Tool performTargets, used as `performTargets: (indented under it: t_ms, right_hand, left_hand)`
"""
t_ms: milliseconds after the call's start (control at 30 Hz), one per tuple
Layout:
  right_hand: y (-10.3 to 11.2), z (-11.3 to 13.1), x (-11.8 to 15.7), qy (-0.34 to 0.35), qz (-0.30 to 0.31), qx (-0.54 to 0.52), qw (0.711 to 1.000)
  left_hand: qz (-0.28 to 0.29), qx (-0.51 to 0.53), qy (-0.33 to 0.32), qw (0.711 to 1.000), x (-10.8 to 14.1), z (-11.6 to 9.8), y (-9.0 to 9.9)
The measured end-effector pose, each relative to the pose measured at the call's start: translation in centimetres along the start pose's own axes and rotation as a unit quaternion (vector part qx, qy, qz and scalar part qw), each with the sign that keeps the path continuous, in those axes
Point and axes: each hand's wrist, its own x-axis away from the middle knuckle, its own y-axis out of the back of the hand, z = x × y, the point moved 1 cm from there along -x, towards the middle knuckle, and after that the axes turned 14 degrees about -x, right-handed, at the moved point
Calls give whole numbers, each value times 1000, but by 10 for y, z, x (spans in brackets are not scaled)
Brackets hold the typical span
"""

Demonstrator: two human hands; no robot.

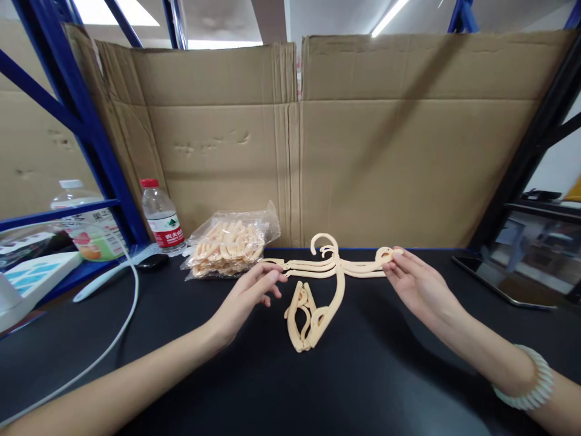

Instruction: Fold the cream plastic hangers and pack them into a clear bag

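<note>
An unfolded cream plastic folding clothes hanger (pixel 313 266) stretches sideways between my hands, its hook curling up at the middle. My right hand (pixel 422 287) pinches the hanger's right end between thumb and fingers. At the left end, my left hand (pixel 252 293) is open with loosely bent fingers, overlapping the hanger's tip; whether it touches is unclear. Just below lies a folded cream hanger (pixel 294 327) on the black table (pixel 290 393), and a curved arm from the hook area runs down to it. How these pieces join is hard to make out.
Behind my left hand sits a clear plastic bag (pixel 227 245) of cream hanger parts. A red-capped water bottle (pixel 162 218), a white cable (pixel 131 315) and a white brush-like handle (pixel 100 281) are at left. A dark tablet-like slab (pixel 503 281) lies right; cardboard (pixel 408 139) walls the back.
</note>
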Motion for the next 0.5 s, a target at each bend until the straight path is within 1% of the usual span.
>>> performTargets:
  t_ms: [100,233,300,367,500]
  right_hand:
    - [1,8,-3,13,7,-8,1000]
    - [-6,12,4,10,-28,-52,998]
    - [-10,11,9,10,-37,-58,998]
    - [-14,9,12,10,-35,-57,998]
    - [-17,7,16,14,-35,-28,999]
  left_hand:
    - [50,-1,1,999,5,3,-10]
    - [106,51,21,993,15,4,-25]
    - [123,79,37,989,20,1,-29]
    - [102,95,43,989,22,-2,-29]
    - [-4,126,32,992,18,-8,-19]
